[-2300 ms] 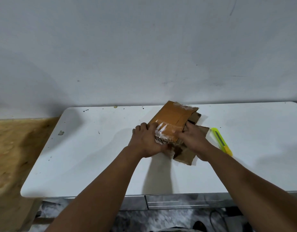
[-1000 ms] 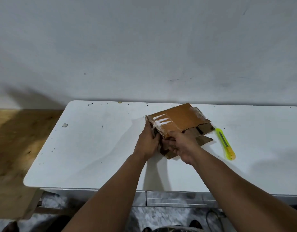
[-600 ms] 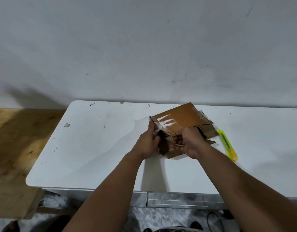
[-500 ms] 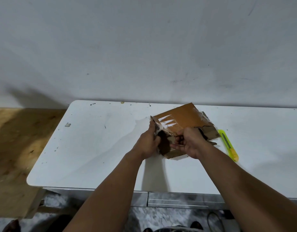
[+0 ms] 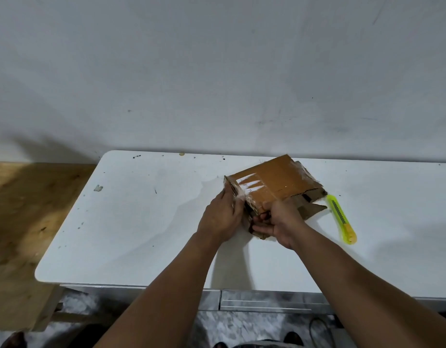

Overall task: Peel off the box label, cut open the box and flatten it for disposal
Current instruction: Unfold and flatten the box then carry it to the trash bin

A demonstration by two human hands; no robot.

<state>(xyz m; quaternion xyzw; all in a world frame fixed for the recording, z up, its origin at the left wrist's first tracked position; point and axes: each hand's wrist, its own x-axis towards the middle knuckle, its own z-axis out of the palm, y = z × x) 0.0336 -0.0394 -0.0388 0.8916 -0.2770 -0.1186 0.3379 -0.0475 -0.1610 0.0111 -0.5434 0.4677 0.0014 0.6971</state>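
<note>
Down at the bottom edge, my shoes and a marbled floor, then the table's metal drawer front [image 5: 267, 301] under the near rim of the white table [image 5: 141, 234]. Both forearms reach in from here. My left hand [image 5: 223, 217] lies flat against the left end of the cardboard box [image 5: 279, 180], fingers straight and pressed to its taped edge, thumb side toward me. My right hand [image 5: 279, 222] is at the near corner of the box, fingers curled round the ragged brown flap there and gripping it; the fingertips tuck into the dark opening, so just how deep they go I cannot tell. The box sits on the table right of centre, partly collapsed, its orange-brown top panel tilted up and streaked with white label residue [image 5: 252, 184] and shiny clear tape. Torn flaps poke out on its right side. Just beyond them to the right lies the yellow utility knife [image 5: 341, 218], flat on the table, apart from both hands. Further back, a small scrap [image 5: 98, 188] near the left edge, then the plain grey wall [image 5: 217, 71].
</note>
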